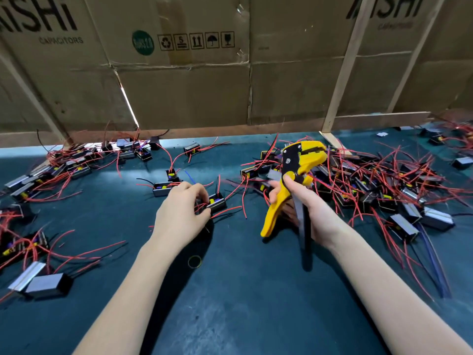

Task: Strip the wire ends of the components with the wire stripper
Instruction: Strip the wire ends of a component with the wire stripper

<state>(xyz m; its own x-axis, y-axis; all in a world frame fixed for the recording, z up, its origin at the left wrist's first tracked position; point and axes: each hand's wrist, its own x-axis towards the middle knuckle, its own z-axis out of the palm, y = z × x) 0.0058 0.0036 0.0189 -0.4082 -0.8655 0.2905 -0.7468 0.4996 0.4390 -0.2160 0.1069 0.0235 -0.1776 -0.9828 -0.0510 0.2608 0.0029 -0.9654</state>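
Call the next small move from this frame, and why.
Probably lift one red wire end of the component up to the wire stripper. The left hand grips that component on the mat, the right hand holds the stripper upright, apart from it, with no wire in its head.

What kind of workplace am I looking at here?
Probably a small electronics assembly bench: piles of wired components on a teal mat, capacitor cartons walling the back, and a wire stripper in the right hand.

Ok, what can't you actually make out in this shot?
Head view only:
- Component: near side hidden under the left hand.
- Wire stripper: handles partly covered by the right hand.
- Wire ends: too small to tell stripped from unstripped.
- Cardboard lettering: cut off by the frame's top edge.
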